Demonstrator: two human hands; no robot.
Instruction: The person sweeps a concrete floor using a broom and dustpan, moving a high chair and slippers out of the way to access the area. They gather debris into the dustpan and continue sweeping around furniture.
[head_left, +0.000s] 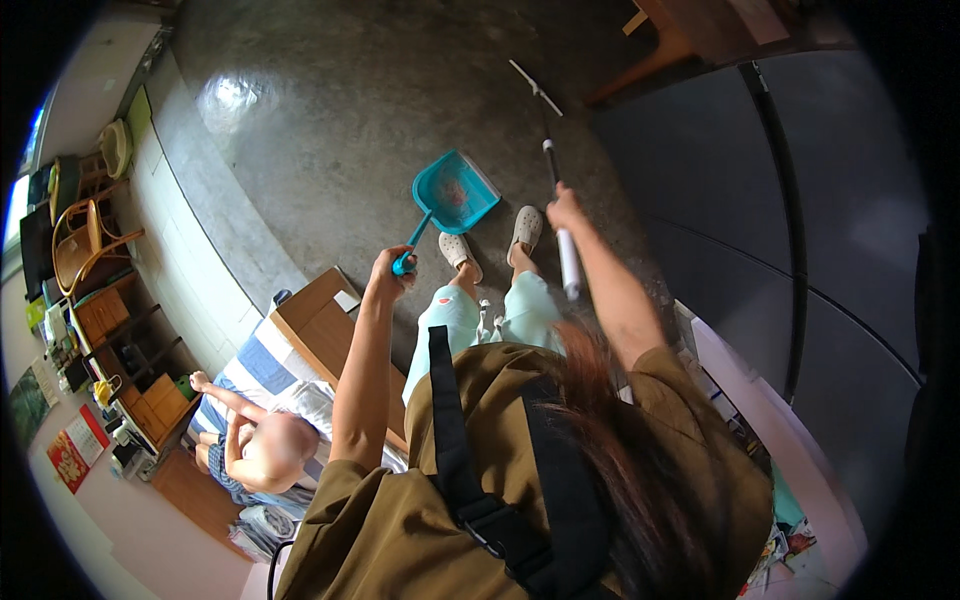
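My left hand (395, 270) grips the end of the handle of a teal plastic dustpan (444, 180). Some reddish-brown debris lies in the pan, whose pale front edge faces up and to the right. My right hand (566, 210) is closed around a black and white pole (568, 259). The pole runs up towards a thin white bar-shaped head (537, 90) over the floor; the stretch between the two is hard to make out. Both of my feet, in beige clogs (528, 226), stand just below the dustpan.
A grey concrete floor (337, 112) spreads ahead. At lower left a person (232, 450) is on a bed (259, 360) with a wooden end board (315, 315). Dark grey panels (705, 150) rise at right, below wooden furniture (675, 45). A rattan chair (94, 240) stands far left.
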